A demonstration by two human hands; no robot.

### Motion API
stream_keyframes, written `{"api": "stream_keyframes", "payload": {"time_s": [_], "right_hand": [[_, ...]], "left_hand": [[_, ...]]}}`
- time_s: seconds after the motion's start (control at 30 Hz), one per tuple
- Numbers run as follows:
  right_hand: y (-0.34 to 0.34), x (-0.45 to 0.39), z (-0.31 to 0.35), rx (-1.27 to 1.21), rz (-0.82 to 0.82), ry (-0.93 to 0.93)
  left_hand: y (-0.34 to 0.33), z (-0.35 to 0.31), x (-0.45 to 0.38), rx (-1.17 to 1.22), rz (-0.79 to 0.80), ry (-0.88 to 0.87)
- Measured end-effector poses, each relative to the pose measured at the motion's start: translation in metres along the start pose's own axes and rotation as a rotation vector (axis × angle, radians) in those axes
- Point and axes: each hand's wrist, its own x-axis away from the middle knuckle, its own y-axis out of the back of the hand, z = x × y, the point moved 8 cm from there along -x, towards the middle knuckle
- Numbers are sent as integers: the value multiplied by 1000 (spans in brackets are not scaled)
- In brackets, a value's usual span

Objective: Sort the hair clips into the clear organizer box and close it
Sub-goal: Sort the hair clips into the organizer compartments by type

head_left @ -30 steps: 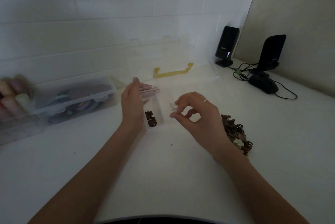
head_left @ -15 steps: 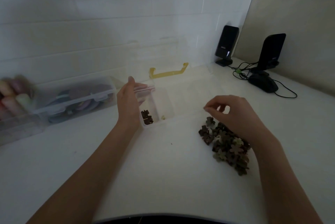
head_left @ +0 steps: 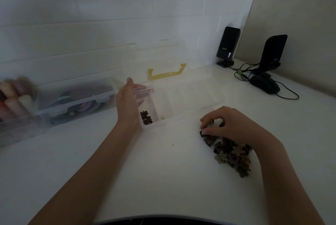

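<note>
A white table (head_left: pixel 163 179) fills the near half of the view, backed by a white tiled wall (head_left: pixel 109 24). On the table's far middle lies the clear organizer box (head_left: pixel 181 97), its lid swung up against the wall with a yellow handle (head_left: pixel 166 74) showing through the plastic. At the far left sits a second clear latched container (head_left: pixel 78 101) holding rounded coloured items too blurred to name, with a row of pale cylinders (head_left: pixel 16 101) beside it at the left edge. Two black speakers (head_left: pixel 228 46) stand in the far right corner, with a black computer mouse (head_left: pixel 264 85) and its cable in front of them.

The left hand (head_left: pixel 127 104) rests flat and upright against the left end of the organizer box, fingers straight, gripping nothing. The right hand (head_left: pixel 227 124) is curled over the far end of the pile of hair clips (head_left: pixel 231 153), fingertips pinched together at the clips; whether one is actually gripped cannot be told. The pile, brown and beige flower shapes, lies on the table near and right of the box. A few dark brown clips (head_left: pixel 146 117) sit in the box's leftmost compartment, and a pale clip (head_left: pixel 162 117) lies in the next one.
</note>
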Motion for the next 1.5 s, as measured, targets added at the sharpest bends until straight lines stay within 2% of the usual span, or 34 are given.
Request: {"api": "stream_keyframes", "payload": {"time_s": [0.13,0.43,0.57,0.7,0.77,0.83,0.97,1.03,1.17,1.23,1.37,1.5], "right_hand": [[-1,-1,7,7,-37,42],[3,2,46,-327,-111,174],[3,5,62,-458,-217,263],[13,10,72,-571,-449,325],[13,11,78,-552,-561,343],[9,9,88,-505,-595,389],[-19,-7,101,-122,-418,447],[-19,-9,93,-96,-397,390],[24,14,67,-259,-725,262],[38,19,47,-262,-786,143],[42,16,16,-105,-667,-84],[38,10,3,58,-469,-144]], "left_hand": [[-1,0,0,-7,8,-17],[-11,3,4,-27,51,-18],[-21,4,14,-88,83,-50],[-28,8,19,-103,109,-55],[-30,12,19,-102,118,-45],[-32,15,20,-96,132,-50],[-34,14,19,-97,156,-96],[-32,16,17,-72,149,-62],[-25,16,11,-18,103,-5],[-21,13,7,7,81,-1],[-15,10,2,30,62,15],[-11,8,0,52,40,28]]}}
